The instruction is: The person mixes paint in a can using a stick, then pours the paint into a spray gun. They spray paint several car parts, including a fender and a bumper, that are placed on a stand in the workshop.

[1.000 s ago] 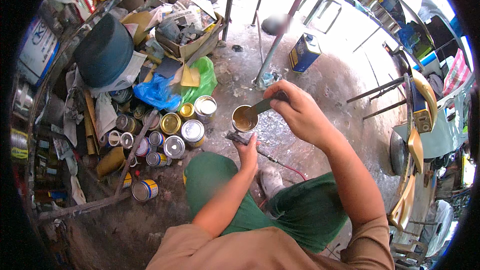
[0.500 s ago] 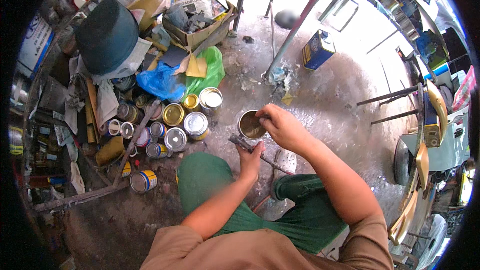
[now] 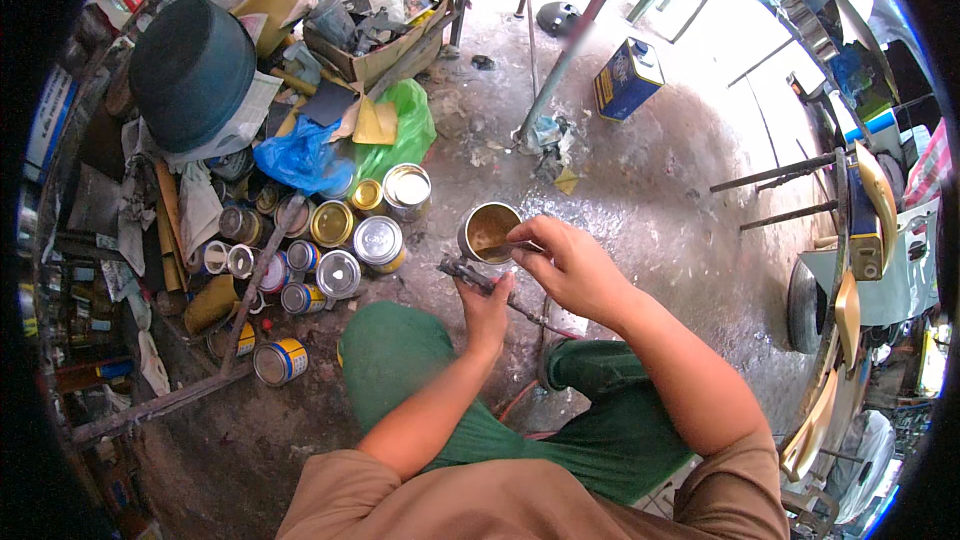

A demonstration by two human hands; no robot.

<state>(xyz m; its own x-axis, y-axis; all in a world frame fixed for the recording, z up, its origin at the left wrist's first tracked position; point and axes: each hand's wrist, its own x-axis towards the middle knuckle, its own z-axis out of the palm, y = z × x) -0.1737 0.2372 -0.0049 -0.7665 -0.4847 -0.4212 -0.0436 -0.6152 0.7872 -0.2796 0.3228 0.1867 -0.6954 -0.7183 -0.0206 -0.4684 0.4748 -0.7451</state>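
Observation:
My left hand [image 3: 483, 312] is closed round a dark, grimy spray-gun-like tool [image 3: 458, 271], with a thin hose running off to the right. A round metal cup [image 3: 478, 219] with brownish contents sits just above it, apparently attached. My right hand [image 3: 566, 276] pinches a thin dark strip [image 3: 526, 246] at the cup's right rim; its far end is hidden in the cup or by my fingers. Both hands are over the stained concrete floor [image 3: 640, 220], above my green-clad legs.
Several paint tins [image 3: 378, 243] crowd the left floor beside a metal bar [image 3: 260, 295], plastic bags [image 3: 305, 155], a black tub [image 3: 188, 70] and a scrap-filled cardboard box [image 3: 400, 55]. A blue rectangular can [image 3: 625, 85] stands ahead. Metal stands [image 3: 760, 185] with gold-painted parts [image 3: 848, 320] line the right.
My right hand has dropped lower and turned, so the dark strip that stood out above the cup is now mostly hidden at the rim. My left hand keeps its grip.

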